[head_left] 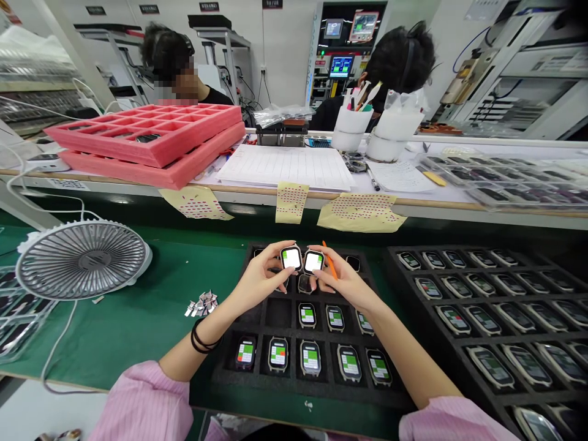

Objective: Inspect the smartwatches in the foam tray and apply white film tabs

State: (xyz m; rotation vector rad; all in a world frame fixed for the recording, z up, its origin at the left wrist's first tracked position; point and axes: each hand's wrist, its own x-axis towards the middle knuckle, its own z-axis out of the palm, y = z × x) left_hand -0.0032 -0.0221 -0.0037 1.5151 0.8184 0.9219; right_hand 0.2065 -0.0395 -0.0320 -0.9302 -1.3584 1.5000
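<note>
My left hand [264, 278] is closed round a watch body [291, 258] with a lit white and green screen, its thumb on the glass. A second lit watch body [314, 262] is gripped by my right hand [342, 275], which also has an orange stick [329, 260] between its fingers. The two watches are side by side above the back part of a black foam tray [279, 313]. Several watch bodies lie in its compartments; nearer ones such as this watch [311, 358] show green and white screens, some with a red patch. My hands hide part of the back rows.
Another black foam tray [432, 334] of watches stands at the right. A white fan [85, 260] and small foil pieces [202, 303] are at the left. Beyond, a shelf [257, 187] bears pink foam trays [151, 141], paper sheets [285, 165] and white pots [353, 125]. Two people sit behind.
</note>
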